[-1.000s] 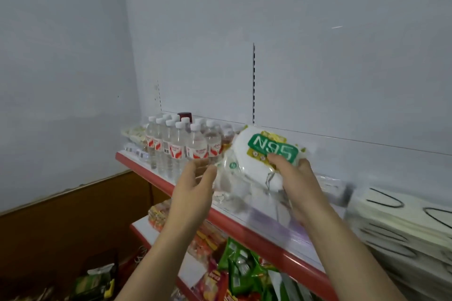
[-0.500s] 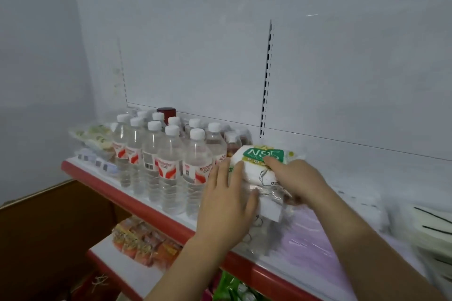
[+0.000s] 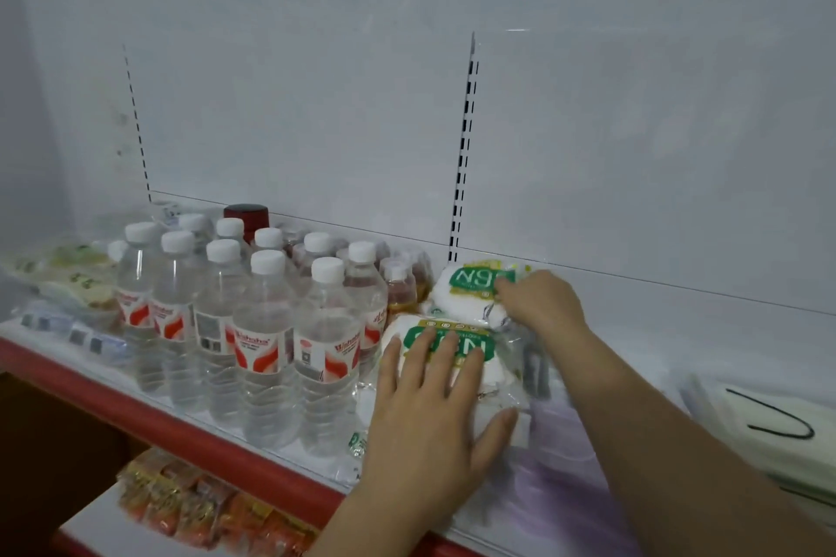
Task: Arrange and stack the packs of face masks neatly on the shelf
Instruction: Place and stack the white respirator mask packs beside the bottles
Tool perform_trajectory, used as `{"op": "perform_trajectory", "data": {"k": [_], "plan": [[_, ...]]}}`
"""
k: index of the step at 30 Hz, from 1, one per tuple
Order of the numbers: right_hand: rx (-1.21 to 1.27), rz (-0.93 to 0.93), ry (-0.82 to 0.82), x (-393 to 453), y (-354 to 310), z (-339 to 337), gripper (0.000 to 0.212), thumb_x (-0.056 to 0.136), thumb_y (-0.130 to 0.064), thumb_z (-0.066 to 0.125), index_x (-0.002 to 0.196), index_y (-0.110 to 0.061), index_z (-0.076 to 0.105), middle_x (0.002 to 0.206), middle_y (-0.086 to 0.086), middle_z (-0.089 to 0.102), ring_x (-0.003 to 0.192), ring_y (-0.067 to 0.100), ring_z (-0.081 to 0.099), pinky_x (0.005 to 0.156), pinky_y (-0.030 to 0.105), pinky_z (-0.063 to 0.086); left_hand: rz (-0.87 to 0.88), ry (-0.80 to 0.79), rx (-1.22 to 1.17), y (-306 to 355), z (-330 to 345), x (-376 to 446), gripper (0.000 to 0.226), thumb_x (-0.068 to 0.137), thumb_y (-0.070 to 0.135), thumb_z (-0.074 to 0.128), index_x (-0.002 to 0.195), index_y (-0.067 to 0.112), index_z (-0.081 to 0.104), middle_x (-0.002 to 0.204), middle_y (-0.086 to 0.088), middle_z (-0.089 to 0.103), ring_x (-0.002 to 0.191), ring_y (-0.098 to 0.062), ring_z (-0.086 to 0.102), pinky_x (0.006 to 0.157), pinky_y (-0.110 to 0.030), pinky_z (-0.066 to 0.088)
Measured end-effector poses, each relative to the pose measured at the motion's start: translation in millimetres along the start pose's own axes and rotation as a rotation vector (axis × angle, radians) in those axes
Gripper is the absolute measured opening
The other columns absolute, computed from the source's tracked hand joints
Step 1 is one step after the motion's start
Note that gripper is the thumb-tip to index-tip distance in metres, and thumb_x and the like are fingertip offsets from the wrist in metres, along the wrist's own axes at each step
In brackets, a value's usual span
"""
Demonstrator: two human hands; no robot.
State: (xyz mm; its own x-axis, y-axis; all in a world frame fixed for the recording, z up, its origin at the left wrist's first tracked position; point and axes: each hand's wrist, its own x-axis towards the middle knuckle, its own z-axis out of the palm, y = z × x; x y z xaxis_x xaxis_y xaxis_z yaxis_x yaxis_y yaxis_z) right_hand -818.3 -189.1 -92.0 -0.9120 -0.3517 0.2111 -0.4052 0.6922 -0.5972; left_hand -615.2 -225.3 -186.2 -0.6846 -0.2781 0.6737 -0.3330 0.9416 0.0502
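Two bare hands work over a white shelf [image 3: 271, 457] with a red front edge, shown from nearest to farthest. Below the shelf edge, a lower shelf [image 3: 97, 527] holds orange snack packets [image 3: 199, 507]. The left hand [image 3: 434, 416] lies flat and open, fingers spread, palm down on the near mask pack [image 3: 452, 346], a clear plastic pack of white masks with a green "N95" label that reads upside down from this side; the fingertips cover part of the label. This pack lies on the shelf just right of the water bottles [image 3: 253, 330], which stand upright in rows with white caps and red-and-white labels. To the far right, at the frame edge, lies a stack of pale masks with black ear loops [image 3: 778, 425]. Behind the near pack, touching it, the far mask pack [image 3: 470, 289] lies against the back wall [image 3: 316, 81], its green label upright. The right hand [image 3: 540, 301] rests on the far pack's right end, fingers curled over it; whether it grips the pack cannot be told. Farther left, behind the bottles, stands a dark red cap [image 3: 246, 215].
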Motion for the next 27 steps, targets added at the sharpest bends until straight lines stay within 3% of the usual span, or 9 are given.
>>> {"op": "perform_trajectory", "data": {"k": [3, 7, 11, 14, 16, 20, 25, 27], "plan": [[-0.147, 0.001, -0.069, -4.1, 5.3, 6.0, 0.039, 0.092, -0.055, 0.047, 0.097, -0.018, 0.057, 0.101, 0.008, 0.063, 0.088, 0.028, 0.056, 0.073, 0.031, 0.044, 0.013, 0.015, -0.013, -1.3, 1.6, -0.8, 0.065, 0.097, 0.067, 0.032, 0.138, 0.023, 0.058, 0.144, -0.005, 0.057, 0.14, -0.031, 0.046, 0.115, -0.058, 0.026], [-0.113, -0.038, -0.018, -4.4, 11.3, -18.0, 0.056, 0.092, -0.067, 0.041, 0.083, -0.013, 0.053, 0.083, 0.007, 0.059, 0.086, 0.03, 0.06, 0.069, 0.031, 0.042, -0.029, 0.064, -0.043, 5.7, -10.1, 6.2, 0.066, 0.098, 0.066, 0.031, 0.136, 0.021, 0.059, 0.143, -0.007, 0.057, 0.14, -0.031, 0.045, 0.115, -0.062, 0.03], [-0.08, -0.136, 0.053, -20.8, 30.6, -52.3, 0.057, 0.094, -0.058, 0.045, 0.058, -0.013, 0.046, 0.059, 0.003, 0.051, 0.068, 0.027, 0.057, 0.053, 0.031, 0.035, 0.008, 0.207, -0.146, 30.9, -25.9, 21.0, 0.051, 0.094, 0.049, 0.047, 0.128, 0.014, 0.062, 0.137, -0.009, 0.059, 0.137, -0.032, 0.047, 0.113, -0.059, 0.034], [-0.032, -0.201, 0.078, -50.4, 55.7, -72.8, 0.051, 0.094, -0.052, 0.049, 0.066, -0.01, 0.056, 0.063, 0.007, 0.06, 0.065, 0.024, 0.059, 0.063, 0.035, 0.047, 0.091, 0.273, -0.312, 63.1, -26.2, 27.7, 0.042, 0.093, 0.038, 0.053, 0.123, 0.01, 0.063, 0.131, -0.01, 0.061, 0.132, -0.033, 0.05, 0.109, -0.055, 0.039], [0.001, -0.222, 0.12, -73.9, 76.2, -87.0, 0.043, 0.095, -0.049, 0.051, 0.075, -0.014, 0.064, 0.07, 0.001, 0.066, 0.07, 0.018, 0.062, 0.069, 0.033, 0.05, 0.143, 0.285, -0.439, 88.4, -20.5, 26.1, 0.039, 0.092, 0.033, 0.056, 0.123, 0.009, 0.063, 0.128, -0.008, 0.061, 0.127, -0.03, 0.052, 0.109, -0.049, 0.042], [0.036, -0.224, 0.229, -115.0, 128.0, -119.9, 0.031, 0.095, -0.044, 0.055, 0.071, -0.024, 0.062, 0.067, -0.008, 0.064, 0.066, 0.006, 0.058, 0.063, 0.023, 0.045, 0.126, 0.205, -0.722, 144.2, -12.7, 14.1, 0.042, 0.091, 0.034, 0.049, 0.127, 0.016, 0.059, 0.128, 0.0, 0.061, 0.125, -0.018, 0.053, 0.107, -0.034, 0.044], [0.168, -0.189, 0.367, -161.2, 206.3, -170.0, 0.022, 0.094, -0.037, 0.059, 0.08, -0.023, 0.067, 0.079, -0.013, 0.069, 0.08, 0.002, 0.063, 0.074, 0.022, 0.051, 0.097, 0.092, -0.931, 224.2, -15.5, 0.5, 0.037, 0.093, 0.035, 0.052, 0.13, 0.027, 0.054, 0.123, 0.024, 0.05, 0.12, 0.005, 0.045, 0.102, -0.008, 0.03], [0.166, -0.197, 0.407, -179.0, 238.6, -190.5, 0.019, 0.095, -0.034, 0.059, 0.082, -0.024, 0.067, 0.081, -0.014, 0.068, 0.082, 0.002, 0.063, 0.074, 0.022, 0.052, 0.107, 0.051, -0.986, 260.3, -18.3, -3.7, 0.036, 0.094, 0.028, 0.058, 0.13, 0.029, 0.053, 0.124, 0.024, 0.052, 0.119, 0.006, 0.047, 0.099, -0.002, 0.03]]}}
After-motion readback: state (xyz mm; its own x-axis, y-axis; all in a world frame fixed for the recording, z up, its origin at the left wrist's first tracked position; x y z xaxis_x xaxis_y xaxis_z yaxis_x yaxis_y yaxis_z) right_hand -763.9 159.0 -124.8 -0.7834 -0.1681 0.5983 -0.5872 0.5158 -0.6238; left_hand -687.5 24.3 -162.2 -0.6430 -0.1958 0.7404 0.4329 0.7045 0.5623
